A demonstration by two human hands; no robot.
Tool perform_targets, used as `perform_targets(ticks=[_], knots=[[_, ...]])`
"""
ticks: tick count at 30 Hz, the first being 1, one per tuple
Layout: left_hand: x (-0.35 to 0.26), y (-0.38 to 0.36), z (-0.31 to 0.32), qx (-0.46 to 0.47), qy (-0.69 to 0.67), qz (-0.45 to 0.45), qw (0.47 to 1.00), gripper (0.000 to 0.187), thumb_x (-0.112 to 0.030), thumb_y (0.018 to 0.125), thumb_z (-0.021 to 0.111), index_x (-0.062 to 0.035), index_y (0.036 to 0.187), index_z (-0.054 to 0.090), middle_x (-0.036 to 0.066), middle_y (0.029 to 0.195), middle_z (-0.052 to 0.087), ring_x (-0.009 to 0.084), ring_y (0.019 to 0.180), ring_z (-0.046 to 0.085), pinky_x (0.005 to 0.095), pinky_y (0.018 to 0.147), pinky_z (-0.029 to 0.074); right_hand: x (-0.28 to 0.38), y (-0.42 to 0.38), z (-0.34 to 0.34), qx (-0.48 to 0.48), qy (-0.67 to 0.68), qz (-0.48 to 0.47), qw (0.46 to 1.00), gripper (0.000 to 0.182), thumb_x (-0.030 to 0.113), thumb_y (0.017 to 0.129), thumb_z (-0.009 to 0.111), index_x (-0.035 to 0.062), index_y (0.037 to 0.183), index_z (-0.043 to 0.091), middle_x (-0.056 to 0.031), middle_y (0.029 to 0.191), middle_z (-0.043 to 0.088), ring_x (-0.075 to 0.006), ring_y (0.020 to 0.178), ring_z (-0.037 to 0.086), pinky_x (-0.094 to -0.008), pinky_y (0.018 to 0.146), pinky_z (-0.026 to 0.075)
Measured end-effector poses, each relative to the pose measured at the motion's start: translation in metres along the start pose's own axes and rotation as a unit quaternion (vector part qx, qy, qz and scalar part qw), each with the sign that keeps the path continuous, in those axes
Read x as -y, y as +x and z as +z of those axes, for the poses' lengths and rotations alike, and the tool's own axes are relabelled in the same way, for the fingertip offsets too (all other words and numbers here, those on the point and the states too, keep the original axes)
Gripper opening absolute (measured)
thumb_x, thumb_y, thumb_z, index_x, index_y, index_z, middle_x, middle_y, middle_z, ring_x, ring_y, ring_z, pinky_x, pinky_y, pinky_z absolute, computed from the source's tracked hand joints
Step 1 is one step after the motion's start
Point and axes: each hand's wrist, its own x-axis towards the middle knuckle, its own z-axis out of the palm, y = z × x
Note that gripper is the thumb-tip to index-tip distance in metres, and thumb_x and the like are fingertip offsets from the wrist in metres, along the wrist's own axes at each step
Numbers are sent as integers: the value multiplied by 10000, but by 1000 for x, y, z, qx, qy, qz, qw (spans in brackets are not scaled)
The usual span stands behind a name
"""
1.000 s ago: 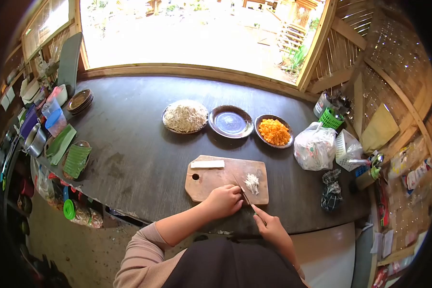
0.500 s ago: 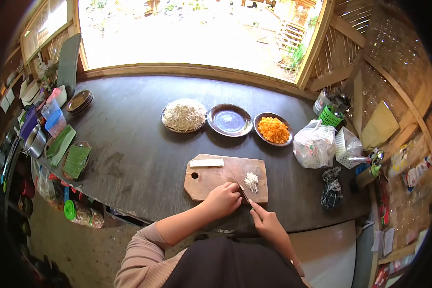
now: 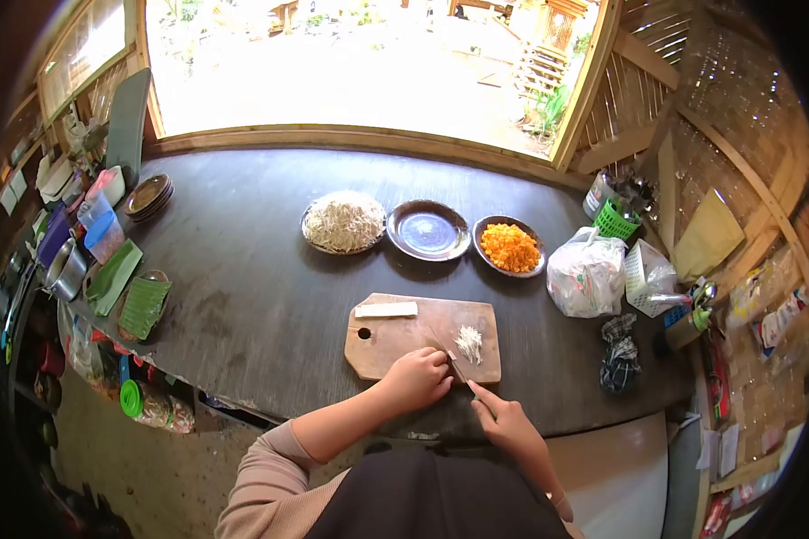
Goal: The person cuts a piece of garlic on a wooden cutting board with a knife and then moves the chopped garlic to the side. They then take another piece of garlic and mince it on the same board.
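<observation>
A wooden cutting board (image 3: 404, 343) lies near the table's front edge. My left hand (image 3: 418, 377) is closed at the board's lower edge, its fingers on a small pale piece that they mostly hide. My right hand (image 3: 503, 418) grips the handle of a knife (image 3: 457, 366), whose blade rests beside my left fingertips. Just right of the blade sits a small heap of thin white strips (image 3: 469, 344). A white block (image 3: 386, 310) lies at the board's upper left.
Beyond the board stand a plate of white shreds (image 3: 343, 222), a bare dark plate (image 3: 428, 230) and a bowl of orange pieces (image 3: 511, 248). A plastic bag (image 3: 587, 272) and dark cloth (image 3: 620, 353) are right; banana leaves (image 3: 144, 305) lie left.
The view has shifted slightly. Both hands stay at nearly the same place on the board, and the knife's angle has changed a little.
</observation>
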Motion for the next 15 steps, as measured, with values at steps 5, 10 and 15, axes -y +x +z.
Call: perform_targets(ticks=[5, 10, 15], knots=[[1, -3, 8, -34, -15, 4, 999, 258, -268, 864, 614, -30, 794, 683, 88, 919, 630, 249, 947, 609, 351, 849, 516, 1, 0, 1, 10, 5, 19, 1000, 393, 172, 957, 567, 80, 1339, 564, -259, 670, 563, -326, 528, 557, -378, 606, 480], [3, -3, 11, -14, 8, 8, 1000, 255, -266, 867, 606, -32, 793, 675, 86, 923, 624, 246, 952, 606, 350, 854, 513, 0, 7, 5, -2, 14, 5, 1000, 404, 179, 959, 559, 83, 1352, 553, -247, 656, 560, -297, 537, 578, -379, 612, 480], [1, -1, 5, -11, -5, 1, 1000, 248, -264, 869, 606, -41, 788, 676, 85, 926, 623, 244, 957, 606, 348, 846, 517, 2, -5, -4, 23, -8, 21, 999, 398, 171, 966, 554, 84, 1354, 551, -247, 656, 559, -291, 542, 577, -369, 607, 479]])
